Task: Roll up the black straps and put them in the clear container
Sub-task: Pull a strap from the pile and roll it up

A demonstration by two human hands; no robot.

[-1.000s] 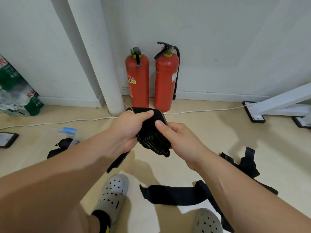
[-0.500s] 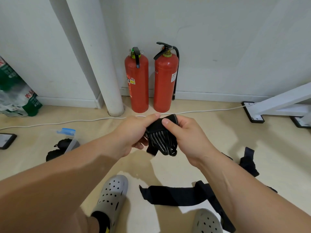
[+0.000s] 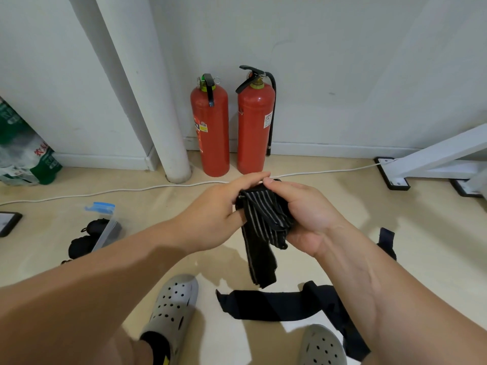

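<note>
**Strap half gathered, both hands gripping it**

Nearest you, at the bottom of the frame, your two grey perforated clogs bracket a flat, unrolled black fabric strap lying on the beige floor. It is probably left within reach as the next one to roll.

Above it, at mid-frame, you hold the black strap with pale stripes in the air. Your left hand pinches its upper edge between thumb and fingers. Your right hand curls round the bunched part with the thumb on top. One tail hangs loose below your palms, so the roll looks unfinished. The two-handed grip likely keeps the gathered turns from springing apart while you take up that tail.

Farther off, at the left middle, the clear plastic container with a blue clip lies tilted on the floor. Dark rolled bundles sit in or against it; you cannot tell which from here. Another black strap lies at the right.

Farthest, a white cable runs along the floor before two red fire extinguishers at the wall.
</note>
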